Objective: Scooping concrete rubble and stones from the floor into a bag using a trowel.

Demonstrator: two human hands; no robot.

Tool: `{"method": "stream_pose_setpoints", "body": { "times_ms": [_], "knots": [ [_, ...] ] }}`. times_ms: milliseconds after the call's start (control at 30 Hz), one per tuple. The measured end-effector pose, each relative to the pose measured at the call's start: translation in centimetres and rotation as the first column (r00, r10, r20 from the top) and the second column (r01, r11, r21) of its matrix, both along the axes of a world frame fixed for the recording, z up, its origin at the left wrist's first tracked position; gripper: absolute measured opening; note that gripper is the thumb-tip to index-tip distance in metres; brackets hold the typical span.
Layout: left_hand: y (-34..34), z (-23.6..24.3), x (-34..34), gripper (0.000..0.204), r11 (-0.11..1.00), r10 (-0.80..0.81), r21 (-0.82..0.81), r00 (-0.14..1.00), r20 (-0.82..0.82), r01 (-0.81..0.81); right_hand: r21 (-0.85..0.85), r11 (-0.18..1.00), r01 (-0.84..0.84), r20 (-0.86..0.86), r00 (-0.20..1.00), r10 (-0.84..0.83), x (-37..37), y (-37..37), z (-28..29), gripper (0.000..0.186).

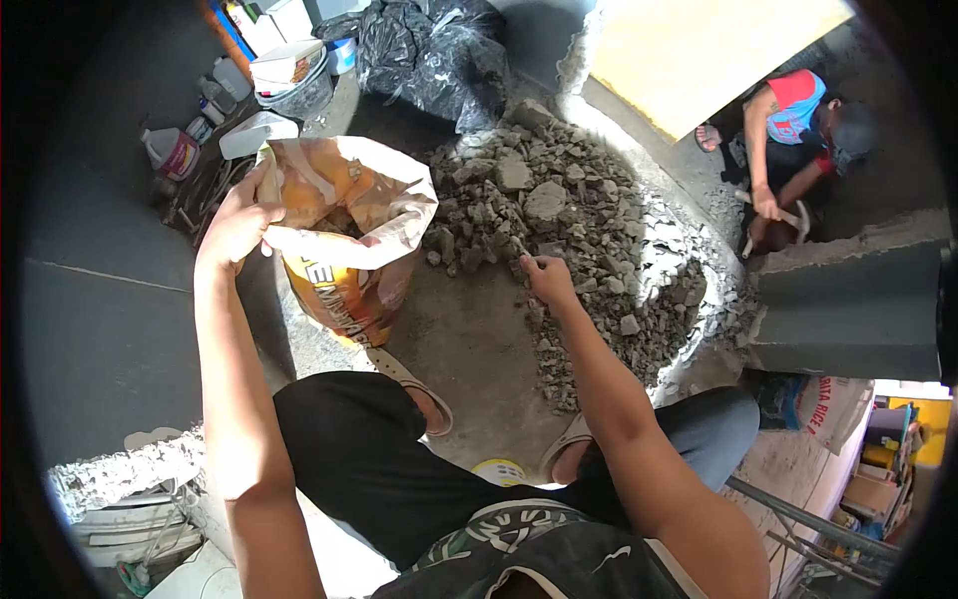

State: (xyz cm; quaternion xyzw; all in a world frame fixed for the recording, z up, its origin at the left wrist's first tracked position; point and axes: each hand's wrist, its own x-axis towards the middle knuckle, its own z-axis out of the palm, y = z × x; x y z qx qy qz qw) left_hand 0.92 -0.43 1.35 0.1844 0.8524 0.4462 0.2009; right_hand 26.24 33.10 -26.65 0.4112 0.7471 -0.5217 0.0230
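Observation:
With my left hand I grip the folded rim of an orange and white sack. The sack stands upright with its mouth spread wide, and a little grey rubble shows inside. My right hand is closed at the near left side of a heap of broken concrete. Whatever lies between its fingers blends into the grey chunks, so I cannot make it out. The heap mixes large flat lumps with small chips and dust.
Black plastic bags lie behind the sack. A bucket and several bottles and jugs line the left wall. At upper right a co-worker crouches with a hammer. A broken wall edge juts in from the right.

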Motion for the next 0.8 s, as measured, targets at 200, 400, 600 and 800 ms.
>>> {"method": "stream_pose_setpoints", "body": {
  "times_ms": [200, 400, 600, 800],
  "knots": [
    [0.8, -0.2, 0.3, 0.082, 1.000, 0.009, 0.028, 1.000, -0.024, -0.008, 0.103, 0.992, -0.069, -0.053, 0.996, 0.074, 0.8, 0.8, 15.3, 0.036],
    [0.9, 0.5, -0.1, 0.084, 0.994, -0.062, -0.095, 0.997, -0.049, 0.057, 0.397, 0.888, -0.231, -0.127, 0.945, 0.303, -1.7, -2.8, 26.2, 0.037],
    [0.6, -0.1, 0.4, 0.081, 0.999, -0.040, 0.006, 0.999, 0.025, 0.040, 0.737, 0.601, -0.311, -0.102, 0.827, 0.553, -3.9, -12.0, 23.3, 0.036],
    [-0.8, -0.7, 0.2, 0.079, 0.997, 0.013, 0.077, 0.998, -0.066, -0.008, 0.662, 0.746, 0.077, -0.424, 0.859, 0.287, 0.4, -13.4, 18.5, 0.034]
  ]
}}
